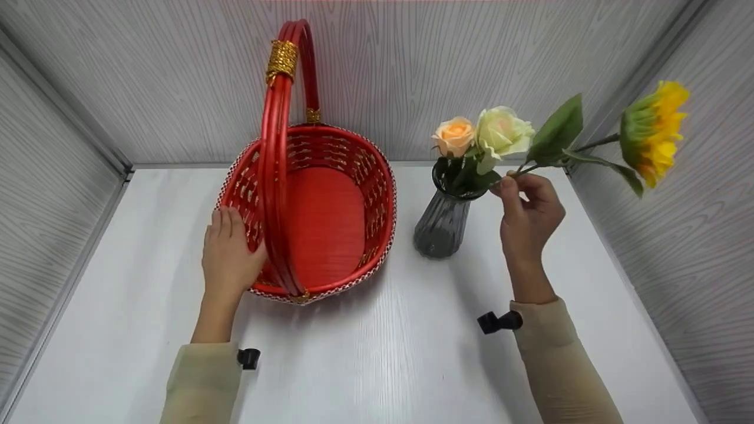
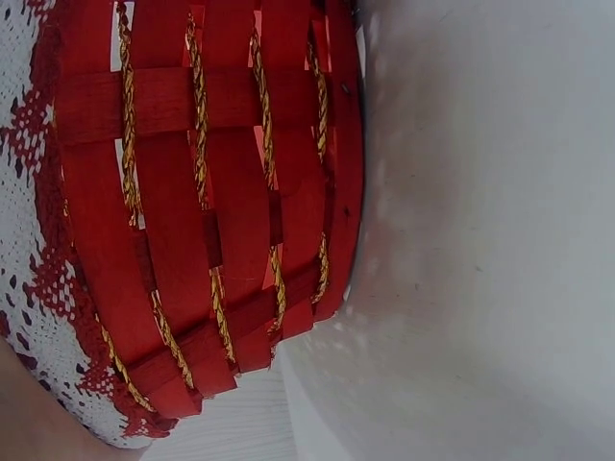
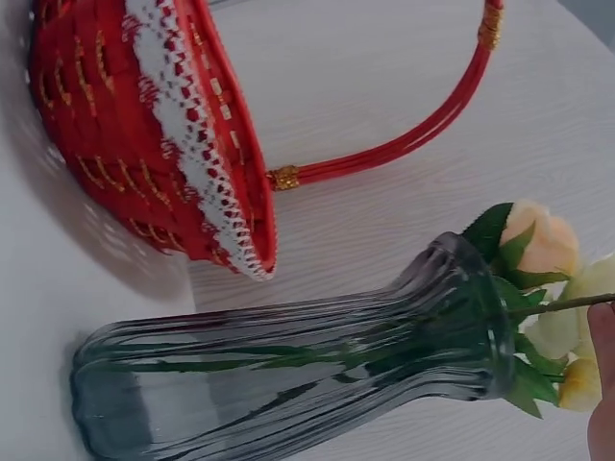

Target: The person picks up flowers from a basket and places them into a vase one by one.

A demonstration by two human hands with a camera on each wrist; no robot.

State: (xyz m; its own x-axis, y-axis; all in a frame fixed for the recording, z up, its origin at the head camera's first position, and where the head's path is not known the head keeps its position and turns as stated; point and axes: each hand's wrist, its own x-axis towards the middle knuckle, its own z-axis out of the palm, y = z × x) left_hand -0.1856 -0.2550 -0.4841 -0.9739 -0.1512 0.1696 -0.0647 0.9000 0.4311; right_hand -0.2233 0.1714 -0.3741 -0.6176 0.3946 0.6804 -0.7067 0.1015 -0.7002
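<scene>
A red woven basket with a tall arched handle stands left of centre. My left hand holds its left rim, the thumb on the inner side; the left wrist view shows the basket's outer wall and only a sliver of the hand. My right hand pinches the stem of a yellow sunflower, whose bloom leans far right. In the right wrist view that stem runs to the mouth of the grey ribbed glass vase. A peach rose and a pale cream rose stand in the vase.
White tabletop lies beneath everything. A grey wood-grain panel closes off the back, with side panels left and right. The basket's handle rises high between my left hand and the vase.
</scene>
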